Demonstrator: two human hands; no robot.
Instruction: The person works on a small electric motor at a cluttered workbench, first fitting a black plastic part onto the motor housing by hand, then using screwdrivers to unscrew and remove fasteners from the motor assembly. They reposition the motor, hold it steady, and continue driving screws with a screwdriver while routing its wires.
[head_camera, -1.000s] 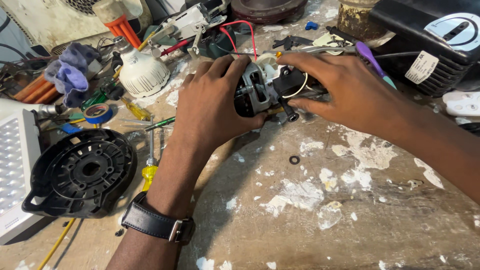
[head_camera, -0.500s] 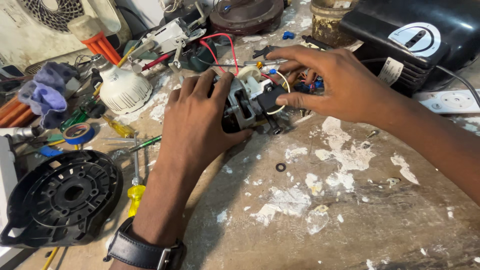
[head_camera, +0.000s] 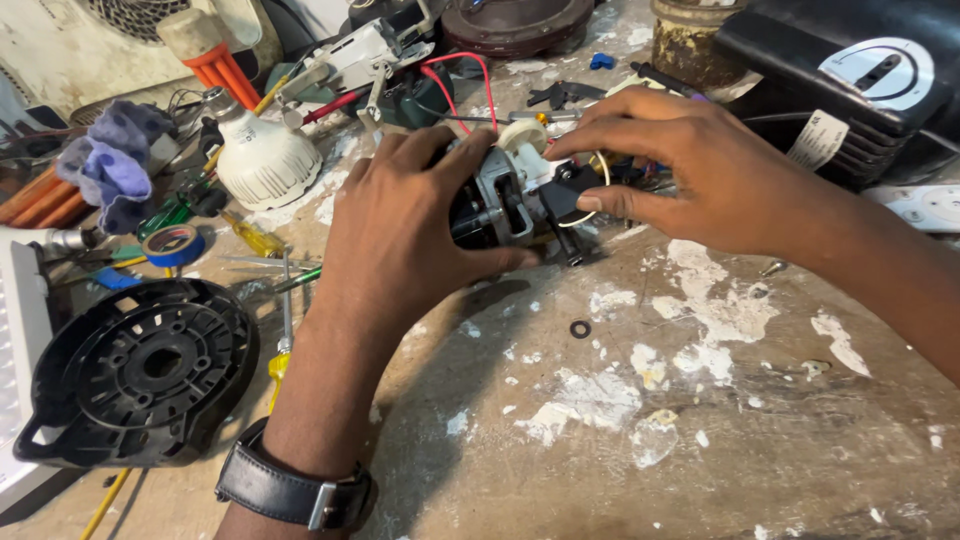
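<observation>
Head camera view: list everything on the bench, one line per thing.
small motor: one, grey and black, centre, gripped by both hands
washer: one, black, on the bench below the motor
round housing: one, black, lower left
bulb: one, white, upper left
tape roll: one, blue, left
cloth: one, purple, far left
appliance: one, black, upper right
wristwatch: one, black, left wrist
left hand: around the motor
right hand: fingertips on the motor

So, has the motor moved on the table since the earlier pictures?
No. The motor lies just as far up-left of the black ring as before.
</observation>
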